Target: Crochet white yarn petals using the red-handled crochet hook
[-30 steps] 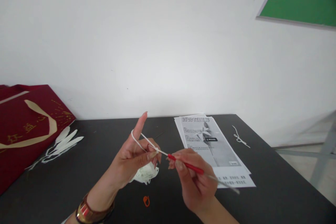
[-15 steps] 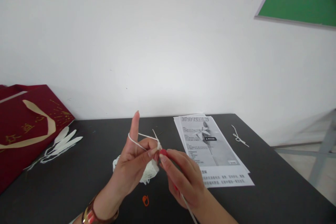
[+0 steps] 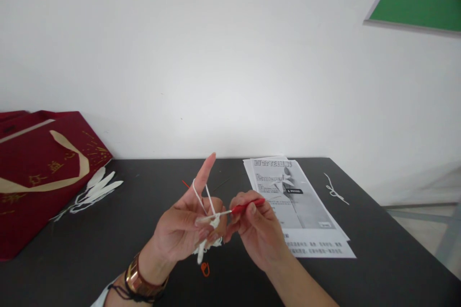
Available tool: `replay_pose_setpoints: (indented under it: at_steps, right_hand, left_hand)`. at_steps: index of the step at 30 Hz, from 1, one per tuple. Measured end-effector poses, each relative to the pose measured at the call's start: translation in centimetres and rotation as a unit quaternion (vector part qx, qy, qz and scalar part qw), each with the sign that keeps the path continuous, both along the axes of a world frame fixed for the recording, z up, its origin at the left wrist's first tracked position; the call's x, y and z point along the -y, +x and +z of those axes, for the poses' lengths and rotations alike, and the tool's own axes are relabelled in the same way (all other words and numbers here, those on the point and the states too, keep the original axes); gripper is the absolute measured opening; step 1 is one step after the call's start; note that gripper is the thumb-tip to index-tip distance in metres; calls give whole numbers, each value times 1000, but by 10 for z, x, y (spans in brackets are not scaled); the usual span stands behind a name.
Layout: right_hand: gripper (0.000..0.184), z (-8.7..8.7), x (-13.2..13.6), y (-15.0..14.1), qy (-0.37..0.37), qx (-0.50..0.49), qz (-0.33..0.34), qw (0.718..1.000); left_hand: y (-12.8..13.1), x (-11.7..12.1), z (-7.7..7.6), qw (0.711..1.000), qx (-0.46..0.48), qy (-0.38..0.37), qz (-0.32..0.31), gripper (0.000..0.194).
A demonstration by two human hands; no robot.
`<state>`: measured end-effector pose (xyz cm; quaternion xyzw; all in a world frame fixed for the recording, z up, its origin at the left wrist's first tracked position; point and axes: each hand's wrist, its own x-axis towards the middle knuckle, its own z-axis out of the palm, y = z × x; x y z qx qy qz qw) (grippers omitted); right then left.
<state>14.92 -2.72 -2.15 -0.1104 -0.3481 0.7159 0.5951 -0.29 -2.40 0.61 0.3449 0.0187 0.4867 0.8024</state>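
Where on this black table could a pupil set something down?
Bare table shows between the white petal-shaped pieces and the left hand, and at front right, nearer than the printed sheets and tied string. The middle is crowded: the right hand with its red-handled hook, white yarn and orange clip cluster there.

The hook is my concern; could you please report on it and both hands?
Right hand: gripping hook by red handle. Left hand: pinching white piece, yarn looped round raised finger. Nearby: orange clip on table.
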Motion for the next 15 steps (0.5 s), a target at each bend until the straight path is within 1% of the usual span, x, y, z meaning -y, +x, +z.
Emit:
replay_pose_setpoints:
  at_steps: [4, 7, 10, 12, 15]
  right_hand:
    - [16, 6, 1, 3, 7, 9, -5, 1000]
    - [16, 13, 1, 8, 40, 30, -33, 998]
    - [14, 20, 1, 14, 69, 57, -70, 994]
    - [13, 22, 2, 17, 83, 69, -88, 990]
    - [12, 23, 3, 21, 107, 75, -102, 986]
  left_hand:
    - [-3, 0, -2, 1000, -12, 6, -24, 87]
    - [-3, 0, -4, 999, -10, 23, -35, 85]
    - [-2, 0, -5, 999, -1, 34, -38, 88]
    - [-1, -1, -6, 998, 8, 43, -37, 90]
    - [0, -2, -6, 998, 14, 53, -38, 87]
